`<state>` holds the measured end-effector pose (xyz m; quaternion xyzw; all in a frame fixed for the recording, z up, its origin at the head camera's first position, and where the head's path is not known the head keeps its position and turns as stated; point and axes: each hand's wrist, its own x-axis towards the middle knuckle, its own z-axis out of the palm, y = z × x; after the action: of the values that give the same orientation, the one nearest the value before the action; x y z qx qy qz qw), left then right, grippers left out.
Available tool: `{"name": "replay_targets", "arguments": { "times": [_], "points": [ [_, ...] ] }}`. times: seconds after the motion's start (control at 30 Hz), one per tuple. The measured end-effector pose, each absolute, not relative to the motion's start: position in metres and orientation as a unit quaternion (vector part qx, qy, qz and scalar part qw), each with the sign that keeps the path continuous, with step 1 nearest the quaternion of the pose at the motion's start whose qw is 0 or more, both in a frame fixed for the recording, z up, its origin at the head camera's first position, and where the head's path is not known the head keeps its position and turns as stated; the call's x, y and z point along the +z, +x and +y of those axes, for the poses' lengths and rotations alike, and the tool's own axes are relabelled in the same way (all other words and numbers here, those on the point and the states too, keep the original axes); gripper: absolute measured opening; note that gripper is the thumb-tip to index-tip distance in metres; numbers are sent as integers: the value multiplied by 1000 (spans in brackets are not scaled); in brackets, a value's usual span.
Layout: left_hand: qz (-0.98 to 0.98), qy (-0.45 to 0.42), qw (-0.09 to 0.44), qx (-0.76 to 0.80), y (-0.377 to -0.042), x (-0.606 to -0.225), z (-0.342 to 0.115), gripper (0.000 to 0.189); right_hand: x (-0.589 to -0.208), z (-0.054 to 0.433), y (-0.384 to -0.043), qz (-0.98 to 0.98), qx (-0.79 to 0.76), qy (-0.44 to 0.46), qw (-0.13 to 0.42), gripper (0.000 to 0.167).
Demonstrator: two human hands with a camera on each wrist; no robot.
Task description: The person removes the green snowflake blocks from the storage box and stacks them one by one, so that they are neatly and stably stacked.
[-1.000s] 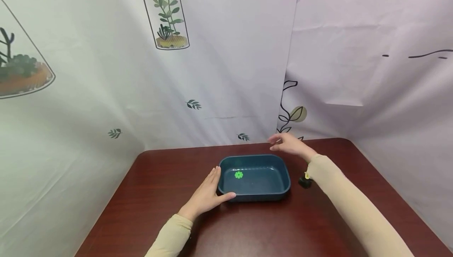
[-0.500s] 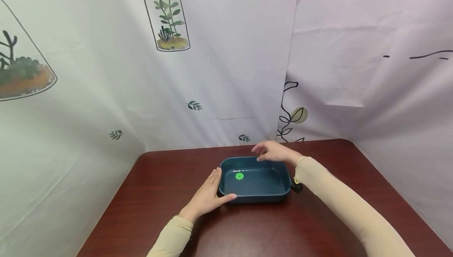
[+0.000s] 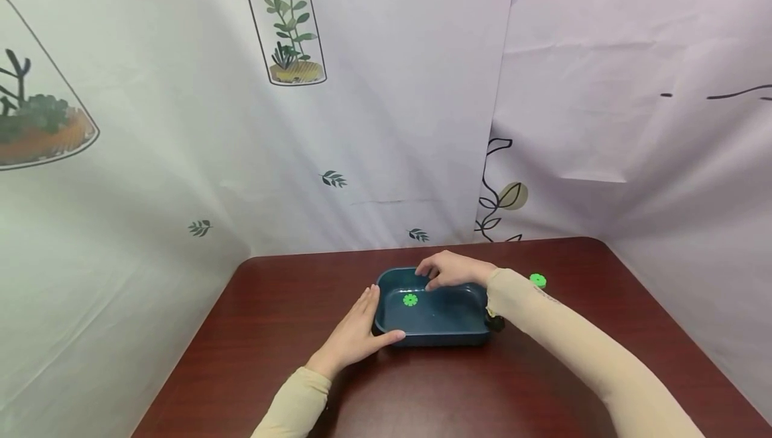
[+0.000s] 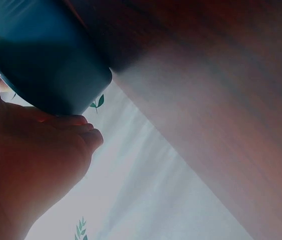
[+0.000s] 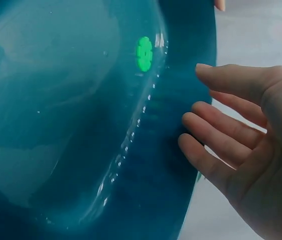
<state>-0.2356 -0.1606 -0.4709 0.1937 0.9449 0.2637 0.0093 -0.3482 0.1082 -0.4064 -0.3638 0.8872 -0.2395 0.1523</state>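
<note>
My left hand (image 3: 352,334) rests against the left end of a dark blue rectangular plastic basin (image 3: 446,339), its fingers straight along the side and its thumb at the near rim. Inside the basin, towards the left, lies a bright green flower-shaped disc (image 3: 410,299). Over the basin's back wall hovers my right hand (image 3: 452,270). In the right wrist view its fingers (image 5: 221,135) are loosely bent, with nothing between them, and the green disc is apart from them. The left wrist view shows my left palm (image 4: 45,155) against the basin's outer wall (image 4: 50,55).
A second green disc (image 3: 538,280) lies on the dark red table (image 3: 289,304), beyond my right sleeve (image 3: 561,324). White cloth (image 3: 386,123) with printed plants hangs behind and beside the table. A row of bright bubbles or drops (image 5: 130,135) runs inside the basin.
My right hand has moved left and lower, from behind the basin's back right corner to over its back wall. The disc on the table has come into view. My left hand stays put.
</note>
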Motion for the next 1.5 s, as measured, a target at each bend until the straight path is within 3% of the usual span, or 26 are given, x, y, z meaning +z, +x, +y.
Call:
{"name": "replay_targets", "arguments": {
  "times": [0.7, 1.5],
  "points": [
    [945, 205, 8, 254, -237, -470, -157, 117, -420, 80, -353, 897, -144, -345, 236, 46],
    [944, 200, 12, 264, -235, -472, -161, 115, -432, 45, -356, 901, -65, -365, 227, 37]
  ]
}}
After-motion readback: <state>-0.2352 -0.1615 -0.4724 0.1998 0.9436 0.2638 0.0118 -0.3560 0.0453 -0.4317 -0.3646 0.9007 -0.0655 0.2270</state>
